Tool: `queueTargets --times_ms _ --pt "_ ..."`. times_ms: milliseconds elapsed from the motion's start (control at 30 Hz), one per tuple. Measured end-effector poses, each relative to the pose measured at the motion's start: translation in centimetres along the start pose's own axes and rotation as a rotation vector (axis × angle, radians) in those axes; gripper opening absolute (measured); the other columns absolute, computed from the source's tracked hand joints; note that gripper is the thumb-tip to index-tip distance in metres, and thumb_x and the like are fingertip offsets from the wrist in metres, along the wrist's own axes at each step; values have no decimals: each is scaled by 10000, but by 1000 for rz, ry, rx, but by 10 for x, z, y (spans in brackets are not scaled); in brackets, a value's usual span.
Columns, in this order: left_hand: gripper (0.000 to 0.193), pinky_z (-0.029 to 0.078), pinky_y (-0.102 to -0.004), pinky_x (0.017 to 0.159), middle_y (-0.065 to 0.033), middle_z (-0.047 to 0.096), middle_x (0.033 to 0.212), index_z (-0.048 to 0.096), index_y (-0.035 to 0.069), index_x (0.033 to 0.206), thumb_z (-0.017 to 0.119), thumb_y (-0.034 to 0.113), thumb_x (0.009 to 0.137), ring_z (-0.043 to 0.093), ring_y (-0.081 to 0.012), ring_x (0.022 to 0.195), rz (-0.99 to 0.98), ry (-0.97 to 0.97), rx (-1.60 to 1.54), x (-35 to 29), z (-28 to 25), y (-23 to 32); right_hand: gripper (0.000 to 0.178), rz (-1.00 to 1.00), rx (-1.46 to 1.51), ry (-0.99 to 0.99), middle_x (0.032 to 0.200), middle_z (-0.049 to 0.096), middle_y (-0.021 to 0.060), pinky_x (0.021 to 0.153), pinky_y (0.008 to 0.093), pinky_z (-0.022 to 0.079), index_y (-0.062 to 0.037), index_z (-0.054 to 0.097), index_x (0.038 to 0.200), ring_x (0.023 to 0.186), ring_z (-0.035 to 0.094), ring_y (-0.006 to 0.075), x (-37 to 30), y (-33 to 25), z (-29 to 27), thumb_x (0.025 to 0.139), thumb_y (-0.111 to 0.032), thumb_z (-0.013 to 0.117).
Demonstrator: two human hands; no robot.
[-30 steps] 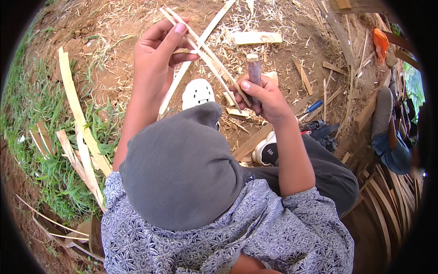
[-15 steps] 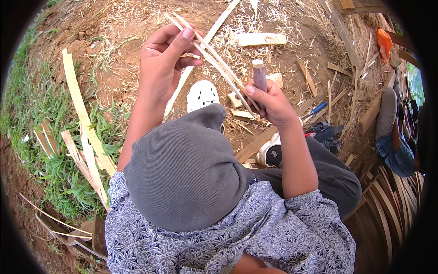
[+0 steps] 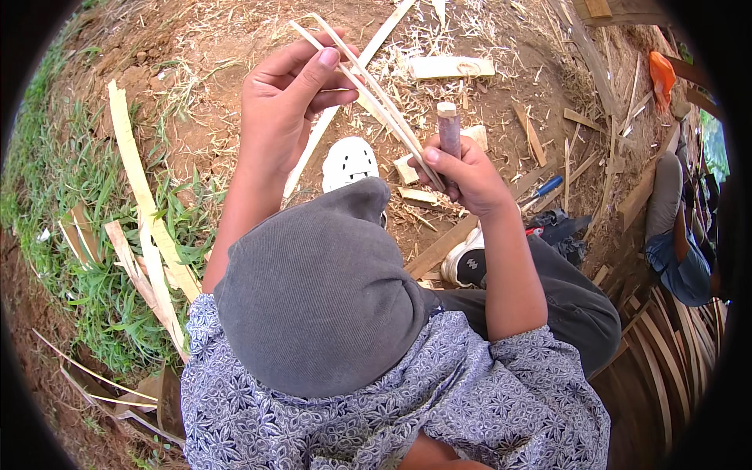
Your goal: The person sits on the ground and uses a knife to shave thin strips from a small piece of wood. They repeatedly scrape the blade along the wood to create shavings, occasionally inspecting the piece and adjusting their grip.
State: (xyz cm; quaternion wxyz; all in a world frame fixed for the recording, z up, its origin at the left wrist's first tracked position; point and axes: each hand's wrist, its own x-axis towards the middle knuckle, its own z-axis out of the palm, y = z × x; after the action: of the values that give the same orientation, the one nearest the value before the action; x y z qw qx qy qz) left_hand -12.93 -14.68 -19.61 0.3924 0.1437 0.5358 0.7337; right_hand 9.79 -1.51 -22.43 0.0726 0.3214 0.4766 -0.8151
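Thin pale wooden strips [image 3: 379,100], two side by side, run slantwise between my hands. My left hand [image 3: 291,98] pinches them near their upper ends with thumb and fingers. Closed round a brownish round wooden handle [image 3: 449,131], my right hand [image 3: 470,176] also has its thumb against the strips' lower ends. The handle's pale cut end points up; whatever its other end carries is hidden by the hand and the strips.
A short pale wood block [image 3: 451,67] lies among shavings on the dirt. A blue-handled tool [image 3: 548,186] is near my right shoe [image 3: 466,258]. Long split strips [image 3: 141,184] rest on grass at left; an orange cloth-like piece [image 3: 662,78] is at right.
My left hand and the strips have shifted slightly right, and the strips' upper ends have spread a little apart. My right hand stays nearly in place on the handle.
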Motion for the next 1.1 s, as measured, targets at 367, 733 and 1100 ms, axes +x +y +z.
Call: queueTargets --times_ms 367,733,1100 --pt "343 647 -297 798 -154 731 1134 630 -37 1307 639 140 1013 739 -175 925 1 -52 31 0 2 1 270 -29 21 -5 748 670 37 412 171 327 -27 665 980 464 455 17 1 4 -2 964 -296 683" --pt "301 594 -297 718 -74 738 1056 686 91 1311 582 135 1032 658 -101 764 165 348 696 -7 -114 49 314 -114 218 358 801 607 -13 438 179 311 -28 691 1130 553 453 17 15 21 -15 991 -310 681" --pt "351 523 -481 935 -236 690 1144 705 35 1224 601 222 946 656 -397 1079 -406 327 1755 -91 -260 -9 369 -68 227 334 765 541 -52 451 175 297 0 659 1174 576 425 7 18 24 -4 997 -323 687"
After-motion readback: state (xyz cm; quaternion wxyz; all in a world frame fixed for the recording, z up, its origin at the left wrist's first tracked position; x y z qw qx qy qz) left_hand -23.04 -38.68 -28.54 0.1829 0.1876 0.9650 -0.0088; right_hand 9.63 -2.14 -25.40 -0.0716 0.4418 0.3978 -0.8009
